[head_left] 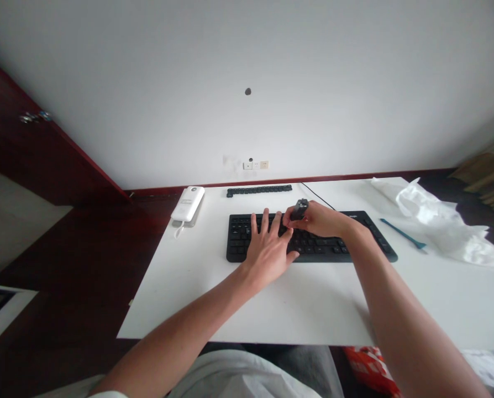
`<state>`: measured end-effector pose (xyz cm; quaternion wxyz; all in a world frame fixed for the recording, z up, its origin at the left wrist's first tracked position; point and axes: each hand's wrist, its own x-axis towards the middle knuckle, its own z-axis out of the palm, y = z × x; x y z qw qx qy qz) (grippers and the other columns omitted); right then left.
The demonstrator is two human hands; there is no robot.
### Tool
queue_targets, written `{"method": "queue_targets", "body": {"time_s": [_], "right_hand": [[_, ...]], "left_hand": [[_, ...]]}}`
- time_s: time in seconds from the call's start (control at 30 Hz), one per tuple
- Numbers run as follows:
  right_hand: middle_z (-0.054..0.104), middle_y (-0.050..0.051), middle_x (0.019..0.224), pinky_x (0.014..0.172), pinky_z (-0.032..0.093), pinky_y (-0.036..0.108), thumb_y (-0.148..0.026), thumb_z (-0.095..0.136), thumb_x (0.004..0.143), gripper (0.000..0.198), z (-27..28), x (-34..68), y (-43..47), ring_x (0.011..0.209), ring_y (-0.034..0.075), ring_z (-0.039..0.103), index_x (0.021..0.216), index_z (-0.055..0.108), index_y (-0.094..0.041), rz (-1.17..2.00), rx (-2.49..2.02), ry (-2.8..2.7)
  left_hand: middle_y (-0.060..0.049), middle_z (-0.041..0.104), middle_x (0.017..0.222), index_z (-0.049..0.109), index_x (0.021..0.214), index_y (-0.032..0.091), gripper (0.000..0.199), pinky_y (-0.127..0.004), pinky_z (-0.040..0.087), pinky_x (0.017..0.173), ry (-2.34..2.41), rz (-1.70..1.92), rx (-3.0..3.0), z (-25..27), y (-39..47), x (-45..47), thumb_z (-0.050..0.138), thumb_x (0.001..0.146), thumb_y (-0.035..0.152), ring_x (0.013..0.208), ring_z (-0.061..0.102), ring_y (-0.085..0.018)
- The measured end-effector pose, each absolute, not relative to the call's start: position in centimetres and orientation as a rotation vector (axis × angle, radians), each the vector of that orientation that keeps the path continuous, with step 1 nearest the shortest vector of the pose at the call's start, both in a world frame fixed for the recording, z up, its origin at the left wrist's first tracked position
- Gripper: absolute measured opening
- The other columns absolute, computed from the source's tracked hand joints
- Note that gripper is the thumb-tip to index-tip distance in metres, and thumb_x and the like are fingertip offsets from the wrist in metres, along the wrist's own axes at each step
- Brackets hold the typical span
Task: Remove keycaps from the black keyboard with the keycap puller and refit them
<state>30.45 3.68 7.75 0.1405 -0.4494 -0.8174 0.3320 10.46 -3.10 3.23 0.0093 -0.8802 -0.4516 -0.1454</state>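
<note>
A black keyboard [319, 250] lies on the white desk [272, 309]. My left hand [267, 251] rests on its left-centre part, fingers spread and pressing on the keys. Close beside it, my right hand [319, 218] is closed around a small dark tool [300, 209] held upright over the upper middle of the keyboard. The tool's lower end is hidden by my fingers, so its exact kind cannot be made out. Behind the keyboard, a row of loose black keycaps [259, 190] stretches along the back of the desk.
A white power bank [188, 203] with a short strap lies at the back left. To the right are a thin teal brush-like tool [403, 234] and a crumpled white plastic bag [441, 221]. A black cable [318, 195] runs off the desk's back edge, near the wall.
</note>
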Motion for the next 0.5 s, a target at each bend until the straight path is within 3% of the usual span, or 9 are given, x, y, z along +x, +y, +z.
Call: {"method": "queue_targets", "body": {"time_s": [0.23, 0.5], "right_hand": [[0.072, 0.004, 0.084, 0.073, 0.05, 0.034, -0.044, 0.068, 0.085, 0.027, 6.1, 32.0, 4.8, 0.076, 0.021, 0.063, 0.097, 0.072, -0.02, 1.255, -1.128, -2.209], [0.072, 0.005, 0.093, 0.079, 0.051, 0.035, -0.047, 0.072, 0.083, 0.03, 6.2, 33.0, 5.0, 0.084, 0.021, 0.064, 0.098, 0.073, -0.02, 1.346, -1.138, -2.157]], "left_hand": [[-0.011, 0.037, 0.165, 0.059, 0.143, 0.028, 0.058, -0.072, 0.013, 0.124, -1.436, -0.449, -2.771, 3.2, -3.0, 10.5, 0.065, 0.092, 0.054, 0.156, 0.019, -0.044], [-0.012, 0.035, 0.166, 0.058, 0.144, 0.027, 0.059, -0.072, 0.01, 0.124, -1.431, -0.46, -2.797, 3.4, -3.0, 10.6, 0.067, 0.091, 0.052, 0.157, 0.015, -0.044]]}}
